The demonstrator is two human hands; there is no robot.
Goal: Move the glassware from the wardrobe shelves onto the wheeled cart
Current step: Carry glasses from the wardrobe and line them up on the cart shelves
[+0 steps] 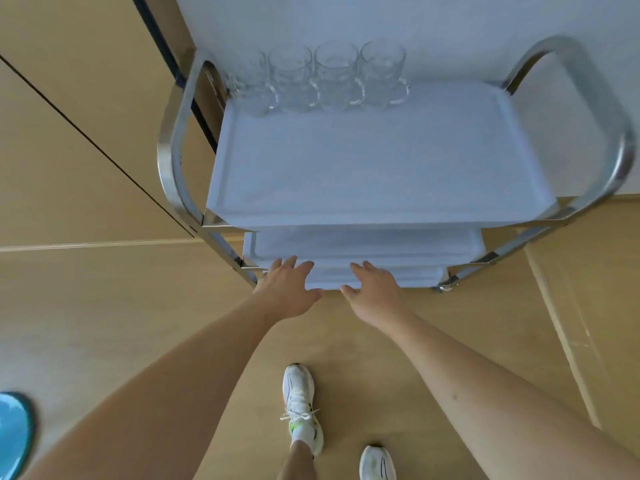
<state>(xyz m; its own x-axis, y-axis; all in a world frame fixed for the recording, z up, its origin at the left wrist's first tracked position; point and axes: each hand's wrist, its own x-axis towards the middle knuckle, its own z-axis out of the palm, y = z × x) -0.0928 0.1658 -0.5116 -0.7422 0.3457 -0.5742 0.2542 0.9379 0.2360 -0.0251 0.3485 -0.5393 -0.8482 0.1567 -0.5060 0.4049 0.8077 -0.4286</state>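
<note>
A wheeled cart (381,216) with a steel tube frame and white trays stands in front of me. Several clear glass mugs (336,77) with handles stand in a row along the far edge of its top tray. My left hand (287,289) and my right hand (374,292) are both stretched out low in front of the cart's lower trays, fingers straight and spread. Neither hand holds anything. The wardrobe shelves are out of view.
A closed tan wardrobe door (79,140) runs along the left, close to the cart's left handle (169,140). The right handle (616,147) curves up on the far side. A white wall is behind. My feet in white shoes (301,403) stand on the tan floor. A blue round thing (14,434) lies bottom left.
</note>
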